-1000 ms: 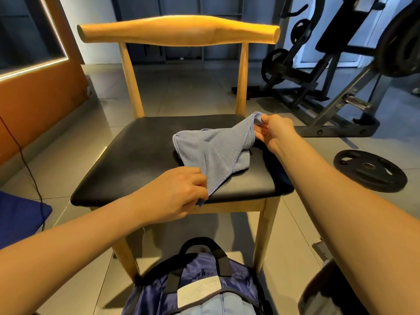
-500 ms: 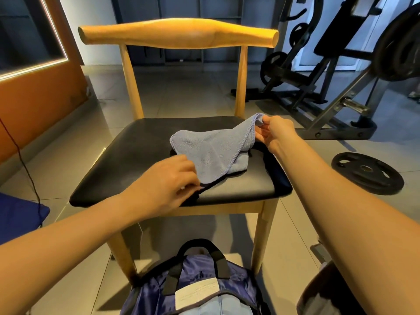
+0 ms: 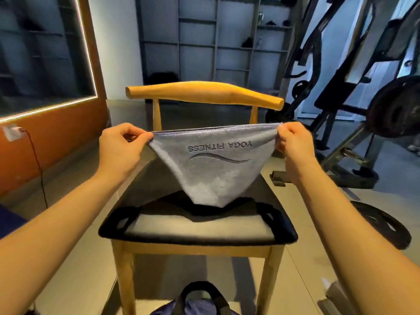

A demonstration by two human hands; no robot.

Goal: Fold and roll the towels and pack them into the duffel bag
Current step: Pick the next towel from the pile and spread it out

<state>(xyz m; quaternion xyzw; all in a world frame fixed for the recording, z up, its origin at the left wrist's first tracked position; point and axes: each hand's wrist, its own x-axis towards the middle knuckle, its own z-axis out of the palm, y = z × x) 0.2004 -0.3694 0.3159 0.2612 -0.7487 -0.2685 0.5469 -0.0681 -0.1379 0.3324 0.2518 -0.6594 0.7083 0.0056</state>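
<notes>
Towel [image 3: 211, 169] first: where is it hanging right now?

It is hanging in the air between the two hands, its top hem stretching taut from the fingers [image 3: 145, 138] of the left hand [image 3: 120, 148] across to the fingers [image 3: 281, 134] of the right hand [image 3: 293, 144].

And how are the fingers sitting?

Both sets are curling in narrow, each pinching one top corner of the grey cloth against the thumb.

What is happening below the fingers?

The cloth is sagging into a downward point, showing the words YOGA FITNESS upside down with a wavy line beneath. Its tip is reaching a black cloth [image 3: 172, 205] lying on the seat of the chair [image 3: 204, 93]; whether they are touching, I cannot tell.

Anything beyond the fingers, or nearer?

The chair's wooden back rail is showing just beyond them. Nearer the person, well below the fingers, the duffel bag [image 3: 195, 309] is sitting on the floor in front of the chair, only its top and black handle peeking in. A weight plate [image 3: 384, 228] is lying on the floor out to the right of the right hand
</notes>
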